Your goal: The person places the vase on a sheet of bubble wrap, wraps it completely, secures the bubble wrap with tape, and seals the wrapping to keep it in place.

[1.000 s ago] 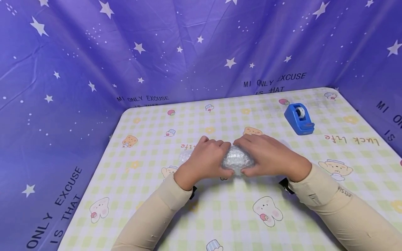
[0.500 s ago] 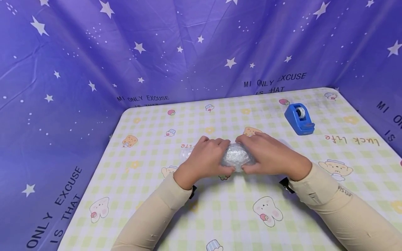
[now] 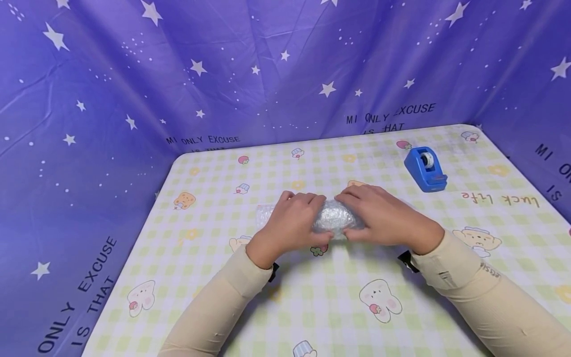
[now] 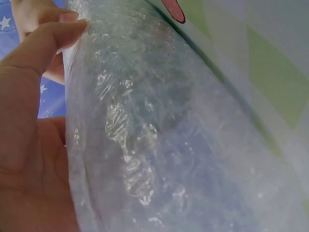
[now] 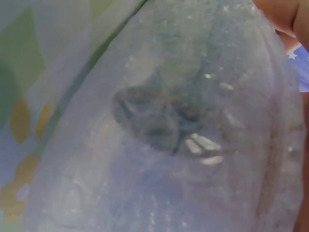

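Note:
A roll of clear bubble wrap [image 3: 336, 216] lies crosswise on the table, its ends reaching out past both hands. My left hand [image 3: 292, 220] grips it from above, thumb on the near side and fingers over the far side. On the right part, my right hand [image 3: 387, 218] holds it in the same way, a short gap from the left. Something darker shows dimly through the bubble wrap [image 4: 145, 111] in the left wrist view. Through the bubble wrap [image 5: 145, 188] in the right wrist view I make out a dark rounded end with ridges; its kind is unclear.
A blue tape dispenser [image 3: 426, 169] with a roll of tape stands at the back right. Under everything is a table [image 3: 214, 307] with a green checked, cartoon-printed cover. A purple star-printed curtain [image 3: 250, 74] hangs behind and along the sides.
Both hands have shifted slightly away from me, and the bubble wrap roll has moved that way with them. A printed strawberry in front of it now shows more. The tape dispenser stays put.

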Motion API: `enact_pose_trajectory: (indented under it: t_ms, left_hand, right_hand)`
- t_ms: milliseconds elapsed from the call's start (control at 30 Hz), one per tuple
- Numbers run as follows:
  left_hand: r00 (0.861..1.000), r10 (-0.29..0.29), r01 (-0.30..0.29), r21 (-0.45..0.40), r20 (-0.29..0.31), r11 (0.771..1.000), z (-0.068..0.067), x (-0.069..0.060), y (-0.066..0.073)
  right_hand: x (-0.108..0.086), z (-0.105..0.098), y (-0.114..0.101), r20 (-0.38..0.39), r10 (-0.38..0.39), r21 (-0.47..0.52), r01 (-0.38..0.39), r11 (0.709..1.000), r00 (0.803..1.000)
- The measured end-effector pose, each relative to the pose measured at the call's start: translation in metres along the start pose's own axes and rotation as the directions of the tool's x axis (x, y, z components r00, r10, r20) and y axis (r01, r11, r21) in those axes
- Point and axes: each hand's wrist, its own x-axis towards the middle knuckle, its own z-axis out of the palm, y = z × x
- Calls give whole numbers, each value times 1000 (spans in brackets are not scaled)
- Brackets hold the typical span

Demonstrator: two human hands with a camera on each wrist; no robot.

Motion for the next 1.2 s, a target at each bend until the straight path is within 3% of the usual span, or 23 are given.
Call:
enact_pose_trajectory:
  t_ms: [233, 600, 967, 1200]
  left_hand:
    - [1000, 0, 1, -26, 9, 1000, -1, 0, -1]
    - [999, -31, 32, -63, 22, 997, -2, 0, 0]
    - [1000, -20, 19, -48, -4, 999, -3, 0, -1]
    - [999, -15, 13, -40, -52, 999, -3, 1, -1]
  right_hand:
    - [0, 1, 3, 11, 5, -9, -5, 1000, 1000]
    - [0, 0, 3, -51, -19, 0, 19, 1000, 998]
    - [2, -4, 3, -76, -20, 12, 21, 1000, 997]
    - [2, -5, 2, -99, -28, -21, 26, 999, 995]
